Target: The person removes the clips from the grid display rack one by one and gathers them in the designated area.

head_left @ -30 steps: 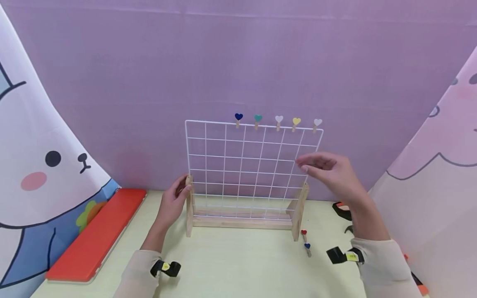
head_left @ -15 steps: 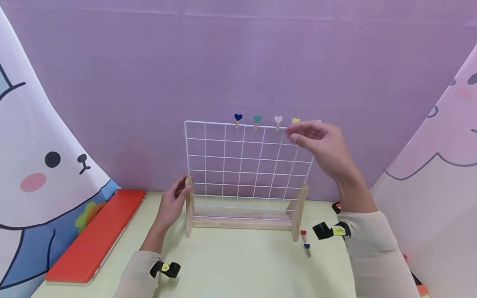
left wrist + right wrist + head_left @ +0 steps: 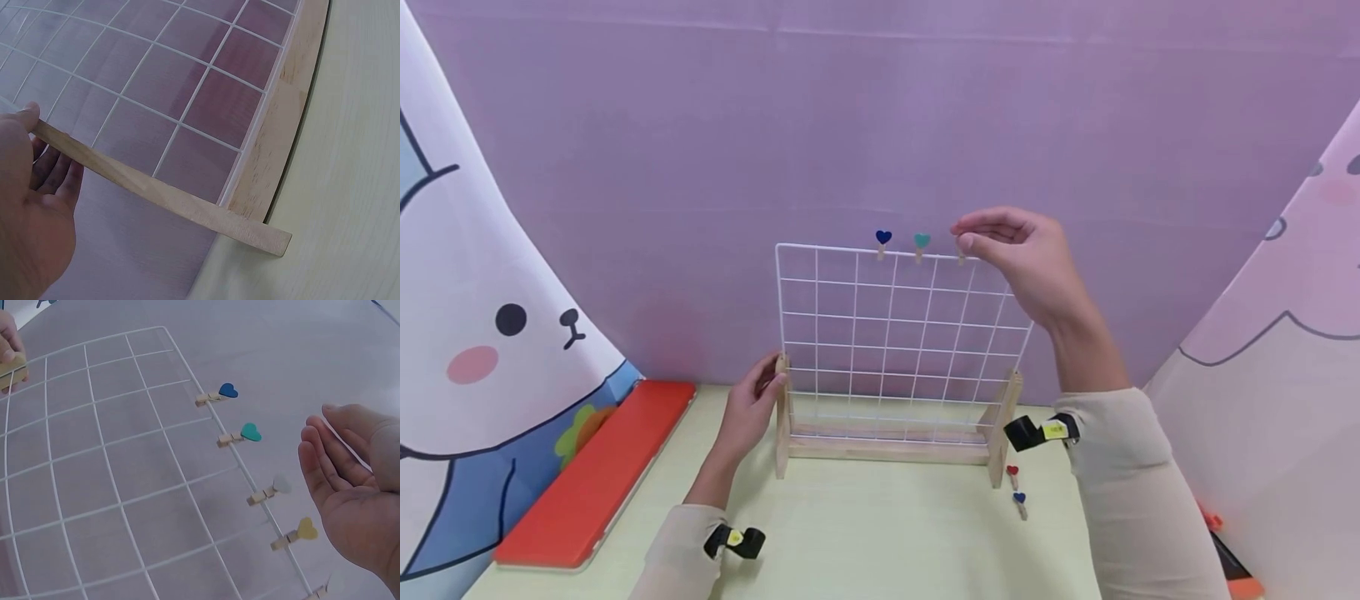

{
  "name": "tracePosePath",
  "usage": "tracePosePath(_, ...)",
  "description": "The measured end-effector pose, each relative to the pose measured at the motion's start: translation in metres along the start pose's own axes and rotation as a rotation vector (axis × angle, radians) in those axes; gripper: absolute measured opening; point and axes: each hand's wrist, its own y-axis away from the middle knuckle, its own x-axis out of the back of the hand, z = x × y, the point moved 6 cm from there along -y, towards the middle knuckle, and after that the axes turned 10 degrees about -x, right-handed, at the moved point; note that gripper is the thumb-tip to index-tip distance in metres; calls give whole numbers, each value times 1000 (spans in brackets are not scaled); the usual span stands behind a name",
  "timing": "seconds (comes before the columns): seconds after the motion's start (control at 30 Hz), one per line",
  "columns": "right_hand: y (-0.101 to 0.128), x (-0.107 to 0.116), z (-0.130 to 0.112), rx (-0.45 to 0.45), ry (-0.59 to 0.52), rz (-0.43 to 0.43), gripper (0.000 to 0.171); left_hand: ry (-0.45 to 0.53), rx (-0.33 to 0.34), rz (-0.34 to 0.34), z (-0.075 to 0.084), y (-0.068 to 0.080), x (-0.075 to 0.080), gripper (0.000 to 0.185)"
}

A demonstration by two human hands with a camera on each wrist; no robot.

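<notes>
Pinching the left upright [image 3: 783,427], the left hand [image 3: 751,404] in the head view steadied the wire grid [image 3: 890,318] on its right. At the top wire [image 3: 902,252], the right hand [image 3: 1022,258] partly covered the third clip [image 3: 961,260]; the blue-heart clip [image 3: 883,237] and green-heart clip [image 3: 922,241] stood left of its fingertips. Below it, a loose red clip [image 3: 1013,475] and loose blue clip [image 3: 1021,504] lay on the desk [image 3: 865,533].

In the left wrist view, that hand's thumb and fingers straddled the upright, a sound brace against tipping, I judged.

The right wrist view showed the right hand's fingers extended, gripping nothing, apart from the third clip and the yellow-heart clip [image 3: 305,529]. Any touch there probably called for light fingertips.
</notes>
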Motion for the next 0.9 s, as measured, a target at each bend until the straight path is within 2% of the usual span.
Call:
tracePosePath(0.47,-34,-32,-13,27,-25,7,20,18,7,11,1,0,4,52)
tracePosePath(0.9,-53,-55,-15,-6,75,-26,18,8,-18,1,3,0,-1,51)
